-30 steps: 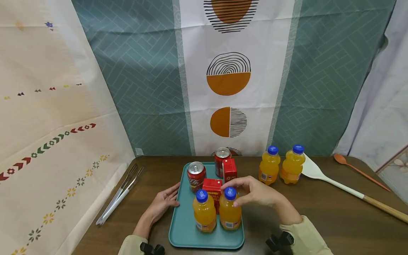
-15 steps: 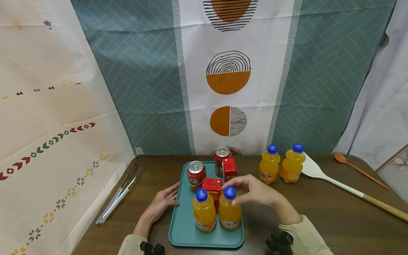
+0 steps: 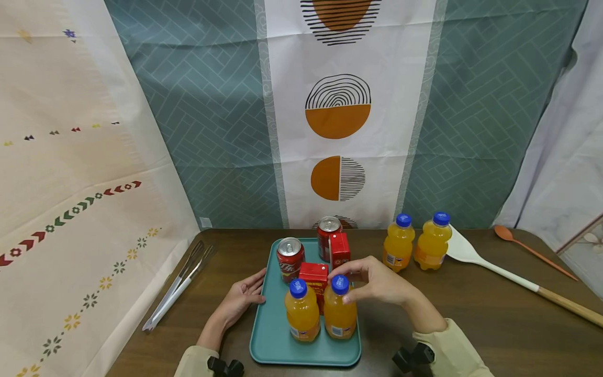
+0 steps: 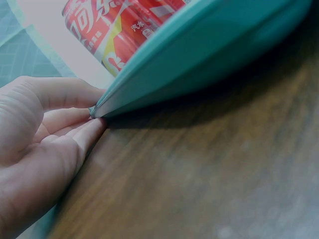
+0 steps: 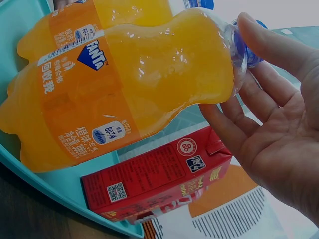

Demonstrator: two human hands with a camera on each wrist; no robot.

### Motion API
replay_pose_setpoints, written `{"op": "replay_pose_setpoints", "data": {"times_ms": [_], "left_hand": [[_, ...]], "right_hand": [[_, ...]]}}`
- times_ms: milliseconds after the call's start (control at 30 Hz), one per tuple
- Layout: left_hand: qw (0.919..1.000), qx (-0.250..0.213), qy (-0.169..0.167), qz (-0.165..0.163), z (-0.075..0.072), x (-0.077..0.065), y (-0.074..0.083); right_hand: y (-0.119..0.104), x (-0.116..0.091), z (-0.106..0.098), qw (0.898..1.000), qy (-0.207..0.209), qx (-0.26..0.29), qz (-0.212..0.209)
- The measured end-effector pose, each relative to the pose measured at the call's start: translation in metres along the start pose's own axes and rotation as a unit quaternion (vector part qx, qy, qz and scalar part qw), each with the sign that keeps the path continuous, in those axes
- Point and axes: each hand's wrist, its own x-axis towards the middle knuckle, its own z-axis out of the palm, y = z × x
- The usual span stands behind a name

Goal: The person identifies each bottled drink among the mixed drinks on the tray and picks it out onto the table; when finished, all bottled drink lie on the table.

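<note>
My right hand [image 3: 377, 283] pinches the neck of an orange soda bottle [image 3: 340, 314] just under its blue cap. The bottle stands upright on the teal tray [image 3: 270, 351], at the near right corner. Beside it stands a second orange soda bottle [image 3: 302, 317]. At the tray's left edge, my left hand [image 3: 240, 298] pinches the rim between thumb and fingers, as the left wrist view shows. Behind the bottles are two red drink cartons [image 3: 314, 273] and two red soda cans [image 3: 290, 260]. In the right wrist view a red carton [image 5: 154, 177] lies close to my fingers.
Two more orange soda bottles [image 3: 398, 246] stand at the back right. A white spatula [image 3: 464, 251] with a wooden handle and an orange spoon [image 3: 532, 251] lie further right. Metal tongs [image 3: 179, 290] lie left on the wooden table [image 3: 471, 324]. Cloth hangs behind.
</note>
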Motion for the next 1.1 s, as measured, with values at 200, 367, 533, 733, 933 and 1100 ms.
{"op": "replay_pose_setpoints", "data": {"times_ms": [200, 367, 533, 733, 933, 1100], "left_hand": [[1.0, -0.002, -0.007, 0.002, 0.001, 0.001, 0.001], [1.0, 0.002, -0.009, 0.001, 0.002, 0.002, 0.001], [1.0, 0.0, -0.01, 0.002, 0.002, 0.002, 0.002], [1.0, 0.007, -0.005, 0.002, 0.002, 0.001, 0.002], [0.9999, 0.012, 0.0, 0.001, 0.001, 0.001, 0.002], [0.9999, 0.014, -0.002, 0.0, 0.001, -0.001, 0.003]], "right_hand": [[0.001, -0.002, -0.001, 1.0, 0.003, -0.006, -0.004], [0.0, -0.004, -0.003, 1.0, 0.008, -0.013, -0.003], [-0.004, -0.006, -0.004, 1.0, 0.014, -0.012, -0.01], [-0.013, -0.01, -0.008, 0.999, 0.025, -0.014, -0.019], [-0.021, -0.019, -0.016, 0.998, 0.055, -0.024, -0.022], [-0.027, -0.027, -0.027, 0.997, 0.065, -0.028, -0.041]]}}
